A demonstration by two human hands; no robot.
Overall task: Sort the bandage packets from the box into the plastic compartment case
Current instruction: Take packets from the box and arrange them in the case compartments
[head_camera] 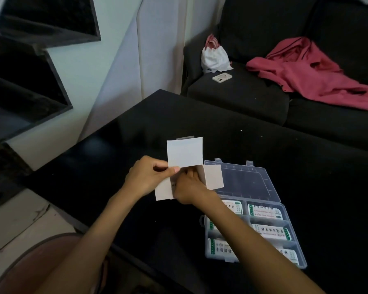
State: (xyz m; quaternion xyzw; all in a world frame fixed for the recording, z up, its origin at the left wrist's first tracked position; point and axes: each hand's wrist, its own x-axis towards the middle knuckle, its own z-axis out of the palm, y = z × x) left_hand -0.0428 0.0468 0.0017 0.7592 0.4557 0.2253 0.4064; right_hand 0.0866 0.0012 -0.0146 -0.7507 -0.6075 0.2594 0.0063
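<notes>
A white cardboard box (184, 154) with its flaps open is held above the black table (115, 149). My left hand (146, 177) grips the box at its left side, thumb on the tall upright flap. My right hand (188, 188) reaches into the box's opening; its fingertips are hidden inside, so I cannot tell what they hold. To the right lies the clear plastic compartment case (296, 240) with its lid (249, 180) folded back flat. White and green bandage packets (266, 212) lie in several of its compartments. My right forearm covers part of the case's left side.
Behind the table stands a black sofa (242, 96) with a pink garment (310, 71), a white pouch (215, 57) and a phone (222, 77) on it. Dark stair steps (30, 66) rise at the left. A round stool seat (40, 264) sits at the bottom left.
</notes>
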